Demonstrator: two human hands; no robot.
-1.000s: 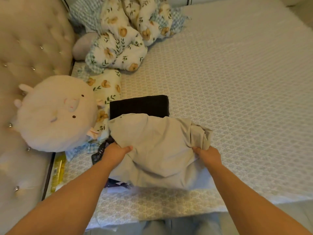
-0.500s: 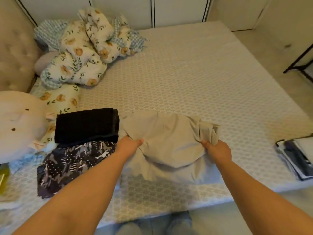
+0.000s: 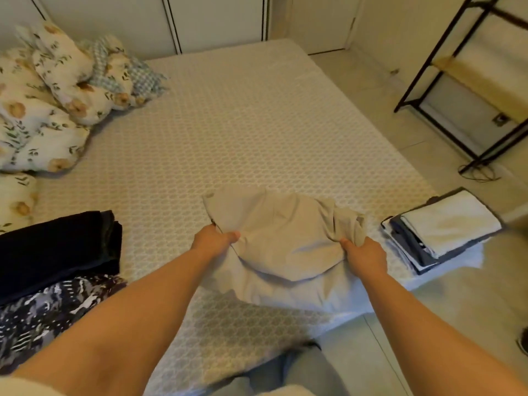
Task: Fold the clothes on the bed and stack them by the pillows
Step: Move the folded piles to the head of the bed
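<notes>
A beige garment (image 3: 281, 247) lies bunched near the front edge of the bed (image 3: 228, 144). My left hand (image 3: 213, 241) grips its left side and my right hand (image 3: 364, 257) grips its crumpled right side. At the left edge lies a folded black garment (image 3: 57, 250), resting on a dark patterned black-and-white garment (image 3: 51, 310). The floral pillows (image 3: 51, 104) are piled at the far left.
A stack of folded white and dark items (image 3: 443, 230) sits at the bed's right corner. A black metal shelf frame (image 3: 468, 90) stands on the floor to the right. White closet doors (image 3: 171, 21) lie beyond the bed.
Both hands have carried the beige garment to the right, away from the black and patterned clothes it had covered. The view has swung right; the round plush is out of sight.
</notes>
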